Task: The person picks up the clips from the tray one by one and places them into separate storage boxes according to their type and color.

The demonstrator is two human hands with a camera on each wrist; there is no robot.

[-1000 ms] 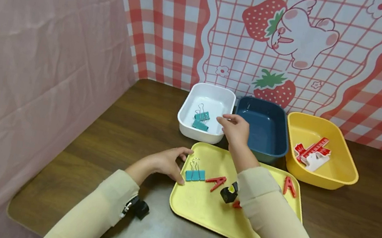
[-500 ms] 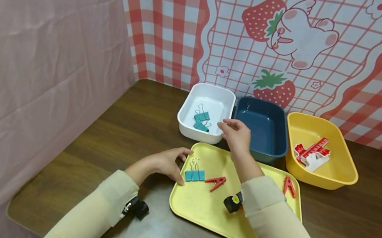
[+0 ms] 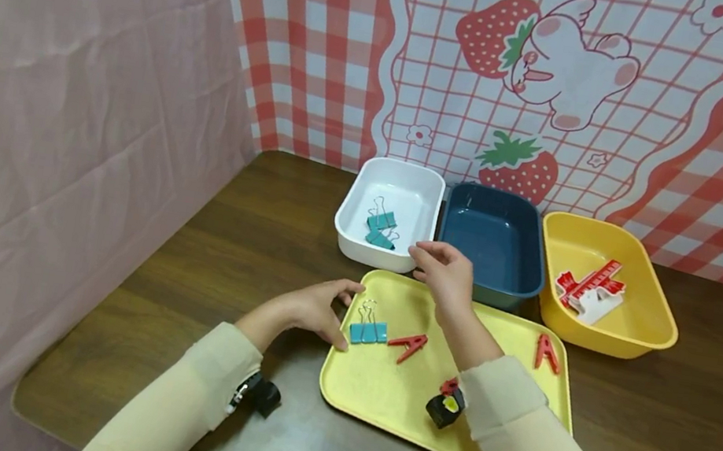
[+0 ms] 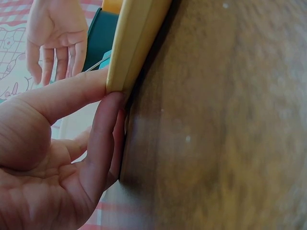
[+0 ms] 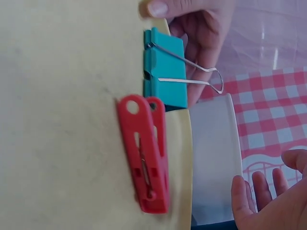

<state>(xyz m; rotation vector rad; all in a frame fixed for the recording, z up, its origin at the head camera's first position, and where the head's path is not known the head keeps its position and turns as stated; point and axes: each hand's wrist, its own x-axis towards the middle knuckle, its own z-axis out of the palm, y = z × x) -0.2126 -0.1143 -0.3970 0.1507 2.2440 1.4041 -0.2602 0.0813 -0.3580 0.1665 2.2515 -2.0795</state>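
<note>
Currently, the left hand [image 3: 317, 309] pinches the flat yellow plastic tray [image 3: 380, 392] near a teal metal binder clip [image 3: 368, 333]. Grip relaxed, the right hand [image 3: 446, 276] hovers by a white rectangular bin [image 3: 367, 253]

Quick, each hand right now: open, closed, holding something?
Left hand: holding the edge of the yellow tray.
Right hand: open, holding nothing, near the white bin.

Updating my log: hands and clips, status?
Left hand grips yellow tray. Right hand empty near white bin. Teal clip on tray, red peg beside it.
</note>
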